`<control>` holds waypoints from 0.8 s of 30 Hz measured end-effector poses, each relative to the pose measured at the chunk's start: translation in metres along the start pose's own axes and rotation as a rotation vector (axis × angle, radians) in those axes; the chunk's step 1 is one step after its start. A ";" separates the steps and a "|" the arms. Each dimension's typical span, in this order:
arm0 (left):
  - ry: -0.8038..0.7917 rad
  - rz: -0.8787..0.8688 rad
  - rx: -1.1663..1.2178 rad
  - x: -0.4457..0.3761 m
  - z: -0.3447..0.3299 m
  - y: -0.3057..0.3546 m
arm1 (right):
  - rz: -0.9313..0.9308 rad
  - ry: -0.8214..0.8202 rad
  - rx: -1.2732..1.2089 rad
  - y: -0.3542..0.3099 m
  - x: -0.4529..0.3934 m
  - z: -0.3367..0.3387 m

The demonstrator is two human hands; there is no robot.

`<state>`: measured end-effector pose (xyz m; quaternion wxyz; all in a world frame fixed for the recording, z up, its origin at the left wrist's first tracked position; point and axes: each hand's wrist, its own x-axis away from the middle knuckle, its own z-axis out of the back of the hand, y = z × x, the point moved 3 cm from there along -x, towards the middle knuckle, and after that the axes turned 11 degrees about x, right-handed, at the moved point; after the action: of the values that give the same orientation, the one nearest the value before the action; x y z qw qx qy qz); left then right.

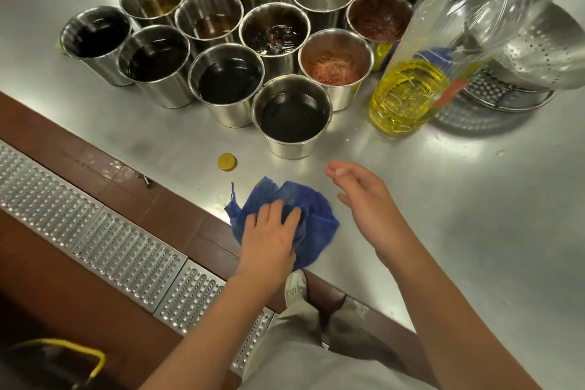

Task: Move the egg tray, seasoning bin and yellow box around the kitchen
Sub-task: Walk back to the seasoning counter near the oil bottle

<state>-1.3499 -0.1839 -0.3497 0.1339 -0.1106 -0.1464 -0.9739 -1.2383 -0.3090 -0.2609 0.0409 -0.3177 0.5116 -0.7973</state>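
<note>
My left hand (pixel 270 231) presses down on a crumpled blue cloth (pixel 313 215) at the near edge of the steel counter (pixel 474 199), its fingers curled into the fabric. My right hand (pixel 361 193) hovers just right of the cloth with relaxed fingers, holding nothing. Several steel seasoning bins stand in a cluster at the back; the nearest one (pixel 292 117) holds a dark liquid. No egg tray or yellow box is in view.
A big plastic oil bottle (pixel 421 79) stands right of the bins, with a steel colander (pixel 538 54) on perforated trays behind it. A yellow bottle cap (pixel 227 162) lies near the cloth. Below the counter edge run a brown floor and a metal drain grate (pixel 95 231).
</note>
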 end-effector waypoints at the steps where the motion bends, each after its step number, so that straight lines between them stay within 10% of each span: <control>1: 0.017 0.015 -0.007 -0.002 0.003 -0.001 | 0.003 0.010 0.000 0.001 0.000 0.001; 24: -0.029 -0.036 0.118 -0.072 -0.012 0.043 | -0.006 0.160 -0.037 0.025 0.020 0.036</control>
<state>-1.2714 -0.2111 -0.3680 0.1204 -0.1139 -0.2074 -0.9641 -1.2413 -0.3569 -0.2623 -0.0083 -0.2549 0.5269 -0.8108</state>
